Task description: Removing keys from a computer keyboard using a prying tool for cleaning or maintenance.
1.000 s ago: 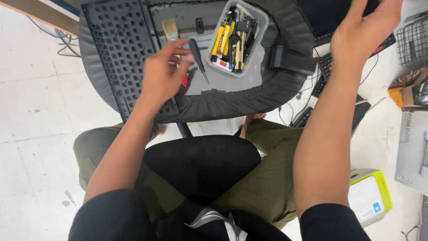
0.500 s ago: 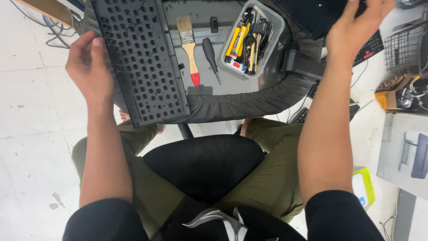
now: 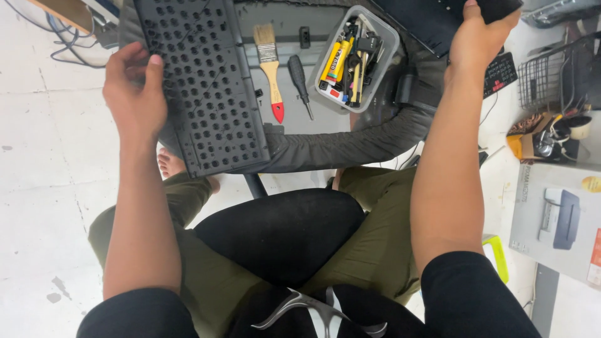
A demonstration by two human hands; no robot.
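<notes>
Two bare hands are seen at opposite ends of a round grey stool seat (image 3: 325,150), which serves here as the work surface. The left hand (image 3: 134,94) is closed on the left edge of a black perforated keyboard frame (image 3: 203,87), thumb on top and fingers curled beneath; the frame is laid across the left part of the seat and overhangs its near rim. The right hand (image 3: 479,40) is clasped around a dark flat object (image 3: 501,7) beyond the far right of the seat; what that object is cannot be told, since it is cut off by the picture's edge.

On the seat, just right of the frame, a paintbrush (image 3: 270,66) with a pale wooden handle and a red tip is laid, and beside it a black-handled screwdriver (image 3: 299,75). Further right on the seat a clear rectangular plastic tub (image 3: 389,47) is set, filled with yellow and black tools.

On the floor well to the right of the seat, a flat grey rectangular box (image 3: 551,219) printed with a picture of a device is laid, with a round yellow sticker at its upper right corner. Beyond it a black wire basket (image 3: 544,78) is seen. Nearer the seat, a lime-green edged item (image 3: 498,263) is partly hidden by the right arm.
</notes>
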